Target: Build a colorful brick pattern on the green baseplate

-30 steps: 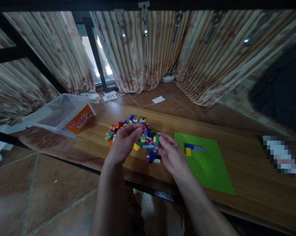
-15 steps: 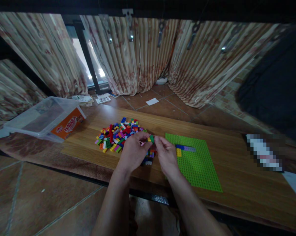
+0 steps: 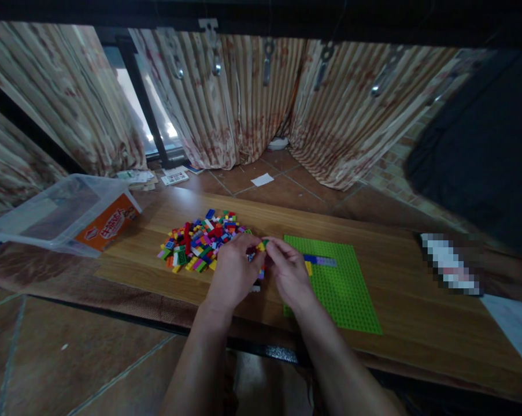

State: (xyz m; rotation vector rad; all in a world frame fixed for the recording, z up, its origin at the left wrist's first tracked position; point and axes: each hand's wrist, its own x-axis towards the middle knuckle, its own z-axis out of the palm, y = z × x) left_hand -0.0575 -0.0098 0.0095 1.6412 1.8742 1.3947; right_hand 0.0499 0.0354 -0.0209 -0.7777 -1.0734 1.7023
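At far left I see a clear plastic bin [image 3: 48, 222], orange label [image 3: 108, 222] facing the work area, on brown cloth [image 3: 134, 297] beside the wooden board [image 3: 403, 300]. Behind it, loose papers [image 3: 134, 178] and a printed booklet [image 3: 174, 177] lie on the floor; striped curtains [image 3: 208, 104] hang along the back. Next, the mixed brick pile [image 3: 200, 240] sits on the board; left hand [image 3: 237, 263] blocks my view of its right end.

Left hand's thumb and index are pinched on a small green-and-yellow piece [image 3: 261, 246], just right of the pile. Can't tell if it's one brick or two; fingers cover most of it. Right hand [image 3: 289, 268] pinches the same piece from the other side, and hides part of the green baseplate [image 3: 343, 294]'s left edge. On the plate: blue brick [image 3: 310, 259], lavender brick [image 3: 326, 262] in line with it, yellow brick [image 3: 308, 268] half behind the hand.

Further right, a pixelated object [image 3: 449, 264] I can't identify, then a white sheet [image 3: 512, 323] on the board's edge. Big dark shape [image 3: 473, 133] fills upper right.
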